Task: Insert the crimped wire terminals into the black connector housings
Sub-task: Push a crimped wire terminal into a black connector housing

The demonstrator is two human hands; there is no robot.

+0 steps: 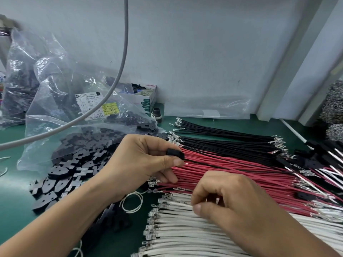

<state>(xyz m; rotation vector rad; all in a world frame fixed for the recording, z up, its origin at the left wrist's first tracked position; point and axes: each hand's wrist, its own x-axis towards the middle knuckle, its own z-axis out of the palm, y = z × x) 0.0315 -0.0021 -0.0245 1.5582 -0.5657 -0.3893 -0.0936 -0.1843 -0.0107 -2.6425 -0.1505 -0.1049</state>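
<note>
In the head view, a black housing (176,153) is pinched between thumb and fingers of the left hand (146,164), above the red wires (232,169); a black wire appears already seated in it. The right hand (228,199) is curled over the white wires (185,225), thumb and fingertips closing on one near its terminal. More than one wire could be lifted, since they lie packed together. A terminal turned the wrong way would likely jam at the housing.
</note>
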